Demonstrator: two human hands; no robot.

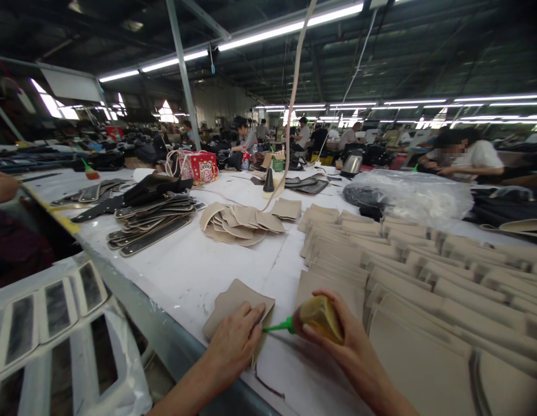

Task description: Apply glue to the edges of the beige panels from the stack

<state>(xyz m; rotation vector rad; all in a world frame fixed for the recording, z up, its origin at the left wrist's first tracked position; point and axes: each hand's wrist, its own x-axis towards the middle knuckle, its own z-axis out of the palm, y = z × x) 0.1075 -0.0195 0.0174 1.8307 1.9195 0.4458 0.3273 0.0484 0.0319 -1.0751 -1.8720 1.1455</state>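
Note:
My right hand (338, 323) is wrapped around a glue bottle (318, 319), a clear squeeze bottle with amber liquid and a long green nozzle. The bottle is tilted, and its tip points left at the edge of a beige leather-like piece (234, 300). My left hand (237, 338) holds that piece near the table's front edge, its fingers bent over the right side. The thumb is hidden. A darker inner face shows at the piece's raised right edge. Just right of the bottle begin rows of overlapping beige pieces (407, 323).
Loose beige pieces (238, 222) lie farther back, left of the rows. Dark straps (153, 222) are stacked at left. A plastic bag (416, 196), a kettle (351, 164) and a red gift bag (199, 166) stand behind. A frame rack (56, 346) is at lower left. Several people sit beyond.

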